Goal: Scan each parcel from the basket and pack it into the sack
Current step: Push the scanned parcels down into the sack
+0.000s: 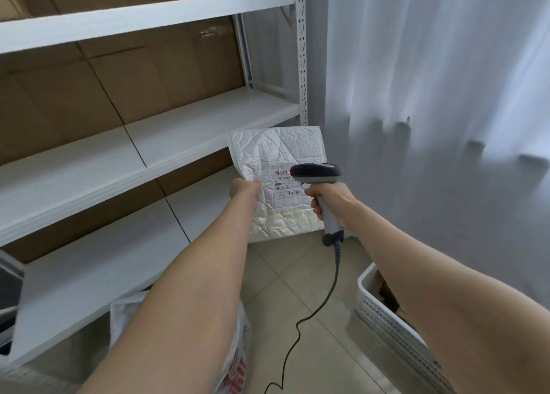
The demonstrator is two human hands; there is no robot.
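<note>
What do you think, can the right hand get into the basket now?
Probably not yet: the right hand grips the scanner, aimed at the parcel. The basket sits open below, so a freed hand likely could.

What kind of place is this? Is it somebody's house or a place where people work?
Probably a small parcel stockroom or packing room. There are white metal shelves, the right hand aims a corded barcode scanner at a labelled padded parcel in the left hand, and a white basket stands nearby.

Parcel (279, 155) crinkled white padded plastic; basket (384, 313) perforated plastic; shelves (143, 143) matt
</note>
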